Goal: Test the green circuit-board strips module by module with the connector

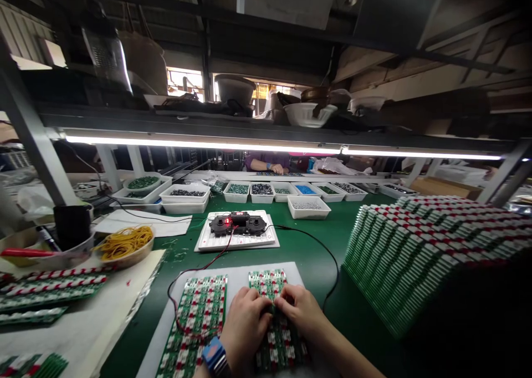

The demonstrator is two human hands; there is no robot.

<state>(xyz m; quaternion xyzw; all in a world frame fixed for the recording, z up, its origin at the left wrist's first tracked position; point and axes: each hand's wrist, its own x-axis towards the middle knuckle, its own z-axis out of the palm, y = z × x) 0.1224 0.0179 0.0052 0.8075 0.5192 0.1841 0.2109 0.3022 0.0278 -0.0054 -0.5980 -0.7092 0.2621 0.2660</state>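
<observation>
My left hand (pixel 245 325) and my right hand (pixel 299 306) press together on a green circuit board panel (pixel 270 281) with red and white parts. Their fingertips meet at the panel's middle, and what they pinch is partly hidden. A blue wristband (pixel 215 357) circles my left wrist. Beside my left hand lies a second such panel (pixel 199 311), on a white sheet (pixel 236 281). Ahead stands a black test fixture (pixel 236 224) with a red display, on a white plate. Its red wire (pixel 177 306) and black wire (pixel 328 256) trail towards the sheet.
A tall stack of boards (pixel 415 250) rises on the right. Left are more boards (pixel 50 292), rubber bands in a bowl (pixel 124 242) and a black cup (pixel 72 225). White component trays (pixel 261 192) line the green bench (pixel 332 289). A co-worker's hand (pixel 277 169) lies beyond.
</observation>
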